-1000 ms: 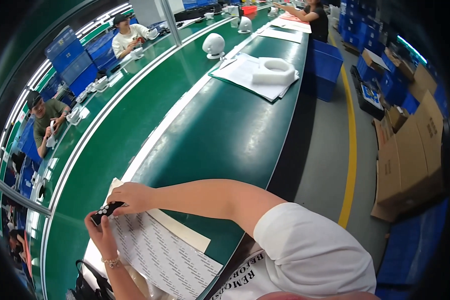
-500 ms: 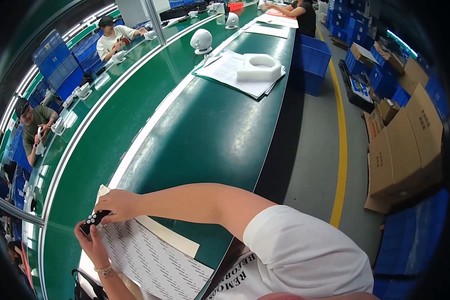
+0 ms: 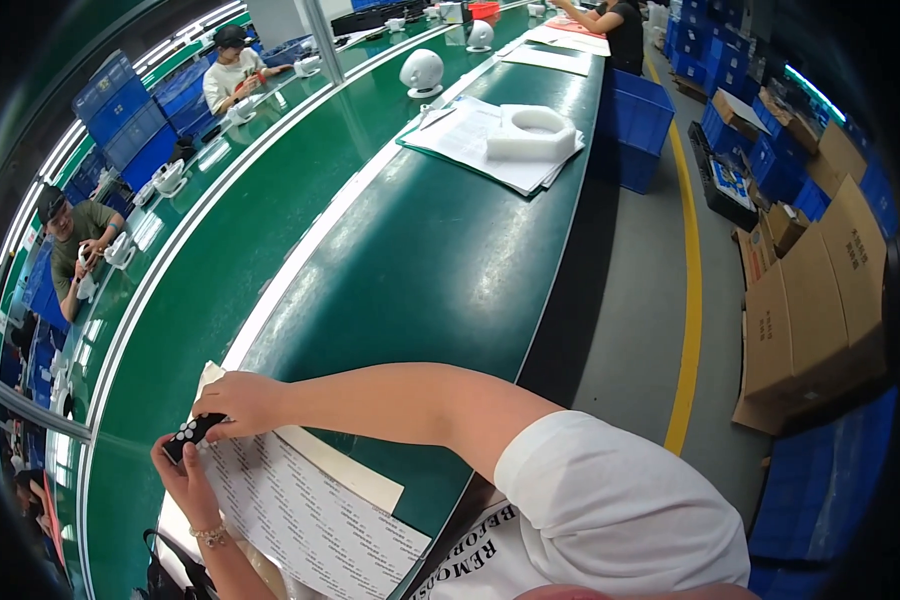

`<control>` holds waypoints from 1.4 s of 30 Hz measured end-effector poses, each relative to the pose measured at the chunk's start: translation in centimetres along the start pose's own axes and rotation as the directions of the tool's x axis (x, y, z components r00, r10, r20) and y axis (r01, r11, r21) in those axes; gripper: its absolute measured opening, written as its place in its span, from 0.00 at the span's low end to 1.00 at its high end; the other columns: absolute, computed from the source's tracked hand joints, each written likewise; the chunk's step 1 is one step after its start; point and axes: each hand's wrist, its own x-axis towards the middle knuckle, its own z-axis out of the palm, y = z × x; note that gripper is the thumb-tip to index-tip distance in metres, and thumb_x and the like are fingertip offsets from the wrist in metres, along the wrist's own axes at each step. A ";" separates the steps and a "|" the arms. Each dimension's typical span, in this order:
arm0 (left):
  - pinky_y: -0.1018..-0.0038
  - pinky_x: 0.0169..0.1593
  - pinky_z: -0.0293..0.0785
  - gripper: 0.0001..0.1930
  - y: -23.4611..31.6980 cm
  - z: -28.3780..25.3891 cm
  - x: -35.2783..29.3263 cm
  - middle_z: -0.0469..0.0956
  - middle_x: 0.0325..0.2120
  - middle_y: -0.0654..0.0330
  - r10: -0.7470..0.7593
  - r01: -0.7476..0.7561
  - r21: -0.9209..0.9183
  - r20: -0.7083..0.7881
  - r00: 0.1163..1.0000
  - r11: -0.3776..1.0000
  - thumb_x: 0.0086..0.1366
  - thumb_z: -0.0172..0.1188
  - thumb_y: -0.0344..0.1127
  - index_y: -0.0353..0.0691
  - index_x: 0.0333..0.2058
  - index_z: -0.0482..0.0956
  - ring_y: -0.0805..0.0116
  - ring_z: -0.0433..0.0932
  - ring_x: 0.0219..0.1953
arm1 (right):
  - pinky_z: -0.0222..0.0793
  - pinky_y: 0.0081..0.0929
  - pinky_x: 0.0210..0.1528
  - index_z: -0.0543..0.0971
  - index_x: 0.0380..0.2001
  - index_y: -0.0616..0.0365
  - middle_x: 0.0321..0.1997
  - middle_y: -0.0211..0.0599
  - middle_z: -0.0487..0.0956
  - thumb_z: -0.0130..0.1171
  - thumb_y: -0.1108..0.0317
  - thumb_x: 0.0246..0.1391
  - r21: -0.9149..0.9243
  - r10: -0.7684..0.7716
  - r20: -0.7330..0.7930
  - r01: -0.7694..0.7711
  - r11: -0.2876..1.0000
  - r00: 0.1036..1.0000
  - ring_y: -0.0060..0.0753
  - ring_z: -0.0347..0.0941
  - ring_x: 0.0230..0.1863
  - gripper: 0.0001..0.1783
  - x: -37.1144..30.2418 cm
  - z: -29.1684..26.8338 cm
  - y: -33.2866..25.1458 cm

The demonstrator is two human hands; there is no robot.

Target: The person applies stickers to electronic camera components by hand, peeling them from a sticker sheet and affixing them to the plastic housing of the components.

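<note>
Both my hands are at the lower left, over the near end of the green bench. Between them is a small black piece with several white round dots [image 3: 190, 432]. My left hand [image 3: 184, 478] grips its lower left end, thumb on the dotted face. My right hand [image 3: 242, 402] has its fingers closed on the other end, hiding part of it. Just below the hands lies a white sheet with rows of repeated print [image 3: 310, 515]. Under its far edge, a cream-coloured sheet [image 3: 355, 470] sticks out.
Papers [image 3: 460, 140] carry a white foam block with a round hole [image 3: 532, 133] farther up the bench. A green conveyor [image 3: 270, 235] runs along the left, with a white rounded housing [image 3: 422, 73]. Co-workers sit across it. Cartons [image 3: 820, 300] and blue crates [image 3: 635, 125] stand right.
The view has shifted slightly, so the bench and surroundings sit a little farther right. My hands keep their hold on the black piece, with only a slight shift of the fingers.
</note>
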 end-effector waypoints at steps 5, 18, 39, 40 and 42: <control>0.85 0.33 0.61 0.13 0.0 0.8 0.0 0.64 0.31 0.67 0.094 -0.097 -0.025 -0.090 0.991 0.995 0.61 0.54 0.33 0.38 0.43 0.64 0.80 0.62 0.30 | 0.65 0.37 0.40 0.74 0.36 0.54 0.34 0.39 0.75 0.57 0.53 0.44 -0.032 -0.066 -0.062 0.064 0.997 0.996 0.44 0.70 0.37 0.19 0.4 0.8 0.5; 0.84 0.28 0.62 0.14 0.3 0.1 -0.1 0.68 0.24 0.67 0.004 -0.002 0.016 -0.114 0.993 1.000 0.58 0.59 0.35 0.38 0.39 0.67 0.81 0.64 0.24 | 0.66 0.34 0.33 0.75 0.34 0.57 0.32 0.41 0.75 0.57 0.56 0.48 -0.161 -0.064 -0.022 0.059 0.985 0.998 0.45 0.71 0.34 0.16 1.3 1.7 -0.3; 0.85 0.25 0.58 0.13 0.4 0.7 -0.2 0.65 0.21 0.71 0.037 -0.034 0.034 -0.085 0.996 0.999 0.59 0.58 0.39 0.38 0.36 0.67 0.83 0.61 0.22 | 0.66 0.36 0.33 0.75 0.31 0.57 0.29 0.41 0.76 0.55 0.57 0.49 -0.194 -0.056 -0.012 0.053 0.980 0.998 0.46 0.71 0.33 0.14 1.0 1.3 0.3; 0.85 0.25 0.59 0.14 0.3 0.5 -0.2 0.66 0.21 0.71 0.035 -0.034 0.020 -0.076 0.996 0.999 0.59 0.58 0.40 0.38 0.36 0.67 0.83 0.62 0.22 | 0.66 0.37 0.33 0.75 0.30 0.57 0.29 0.41 0.75 0.55 0.55 0.49 -0.168 -0.044 0.005 0.044 0.985 0.999 0.46 0.72 0.33 0.15 1.0 1.3 0.1; 0.85 0.25 0.59 0.15 0.4 0.5 -0.2 0.66 0.22 0.71 0.013 -0.012 0.010 -0.068 0.998 1.000 0.59 0.58 0.41 0.38 0.36 0.67 0.84 0.62 0.23 | 0.66 0.37 0.33 0.74 0.30 0.57 0.28 0.41 0.75 0.54 0.55 0.49 -0.176 -0.061 -0.009 0.058 0.983 0.998 0.46 0.72 0.32 0.15 1.1 1.3 0.0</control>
